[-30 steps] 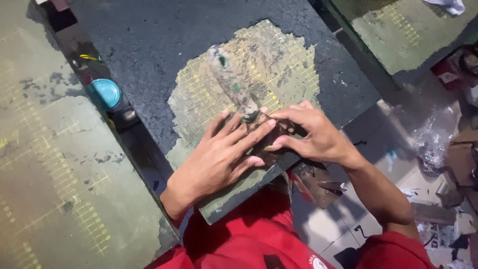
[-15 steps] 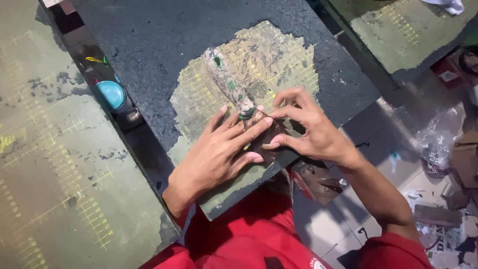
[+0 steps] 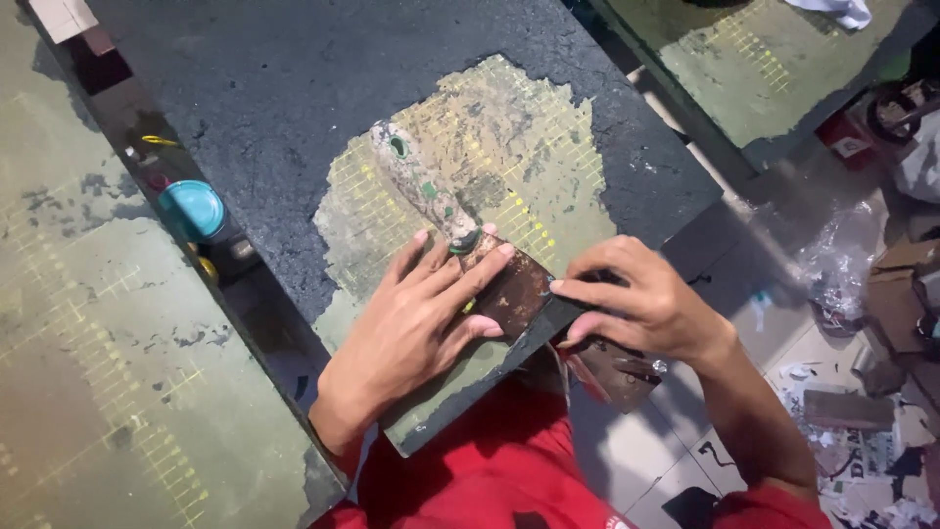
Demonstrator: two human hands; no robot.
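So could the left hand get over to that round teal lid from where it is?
Probably yes: the left hand lies flat on the scraper, and only bare dark board lies between it and the teal lid.

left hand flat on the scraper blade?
Yes: the left hand lies palm-down with its fingers spread across the rusty scraper on the board.

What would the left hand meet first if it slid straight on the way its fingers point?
The left hand lies flat with fingers pointing up-right, already touching the scraper. Straight on, it would likely cross the scraper's blade and neck, then only the bare scraped patch of the board.
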